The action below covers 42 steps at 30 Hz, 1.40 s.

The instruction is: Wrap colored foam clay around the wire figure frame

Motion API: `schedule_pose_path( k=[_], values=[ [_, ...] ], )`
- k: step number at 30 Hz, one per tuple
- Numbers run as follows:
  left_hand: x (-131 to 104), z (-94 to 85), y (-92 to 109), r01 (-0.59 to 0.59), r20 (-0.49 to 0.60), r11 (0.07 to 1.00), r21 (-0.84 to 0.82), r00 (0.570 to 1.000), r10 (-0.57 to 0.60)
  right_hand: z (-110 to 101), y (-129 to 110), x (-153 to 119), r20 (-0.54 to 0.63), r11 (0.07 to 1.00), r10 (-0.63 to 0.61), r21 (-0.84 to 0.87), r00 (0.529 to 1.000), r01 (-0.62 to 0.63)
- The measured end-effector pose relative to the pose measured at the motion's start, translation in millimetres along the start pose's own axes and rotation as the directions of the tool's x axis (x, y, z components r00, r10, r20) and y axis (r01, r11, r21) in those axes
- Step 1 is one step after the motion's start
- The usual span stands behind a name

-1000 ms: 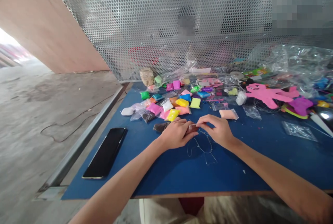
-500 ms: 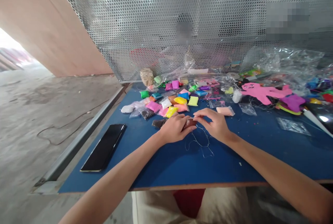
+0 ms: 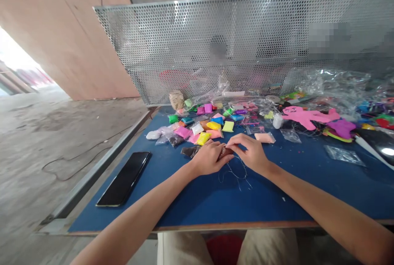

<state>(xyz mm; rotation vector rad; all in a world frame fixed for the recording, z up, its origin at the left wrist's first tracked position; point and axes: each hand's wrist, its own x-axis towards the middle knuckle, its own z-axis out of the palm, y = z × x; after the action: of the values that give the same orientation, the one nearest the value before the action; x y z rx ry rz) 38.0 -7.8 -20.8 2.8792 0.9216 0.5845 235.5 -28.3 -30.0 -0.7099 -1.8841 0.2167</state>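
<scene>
My left hand (image 3: 211, 157) is closed around a brown, rounded piece (image 3: 227, 151) whose kind I cannot make out. A dark brown end (image 3: 189, 151) sticks out beyond the knuckles on the left, and the fingers cover the middle. At the piece's right end my right hand (image 3: 248, 150) is closed in a pinch of thumb and fingertips. Whatever lies in that pinch is too small to name. Thin, pale thread (image 3: 238, 170) lies in loose loops on the blue table just below both hands.
Small bags of coloured clay (image 3: 212, 125) are heaped behind my hands. A black phone (image 3: 124, 179) lies at left. To the right are a pink felt figure (image 3: 308, 116), a white spool (image 3: 277, 121) and clear plastic bags (image 3: 344, 155). A perforated metal panel (image 3: 191, 39) closes off the back.
The view has tilted up, so more wall shows above the panel. My right fingertips have shifted slightly toward the brown piece; the left hand's grip looks the same.
</scene>
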Motion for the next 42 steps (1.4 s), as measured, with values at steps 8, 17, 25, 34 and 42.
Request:
schedule_pose_path(
  k=[8, 17, 25, 34, 42],
  values=[
    [0.2, 1.0, -0.8, -0.001, 0.005, 1.000, 0.005, 1.000, 0.001, 1.4, 0.9, 0.6, -0.006, 1.000, 0.004, -0.009, 1.000, -0.004],
    [0.0, 1.2, -1.5, -0.017, 0.002, 1.000, -0.001, 1.000, 0.017, 1.6, 2.8, 0.0, -0.002, 1.000, -0.002, -0.014, 1.000, 0.002],
    [-0.1, 1.6, -1.6, -0.009, -0.009, 1.000, 0.005, 1.000, 0.009, 2.2, 5.1, -1.1, -0.002, 1.000, -0.005, -0.008, 1.000, 0.005],
    [-1.1, 3.1, -3.0, -0.007, -0.015, 0.999, 0.041, 1.000, 0.008, 1.5, 4.3, -0.2, 0.016, 0.999, 0.026, -0.023, 1.000, -0.026],
    [-1.3, 2.4, -1.9, 0.005, -0.031, 0.997, 0.071, 1.000, -0.003, -2.5, 0.2, 5.3, 0.073, 0.995, 0.013, -0.096, 0.997, -0.006]
  ],
)
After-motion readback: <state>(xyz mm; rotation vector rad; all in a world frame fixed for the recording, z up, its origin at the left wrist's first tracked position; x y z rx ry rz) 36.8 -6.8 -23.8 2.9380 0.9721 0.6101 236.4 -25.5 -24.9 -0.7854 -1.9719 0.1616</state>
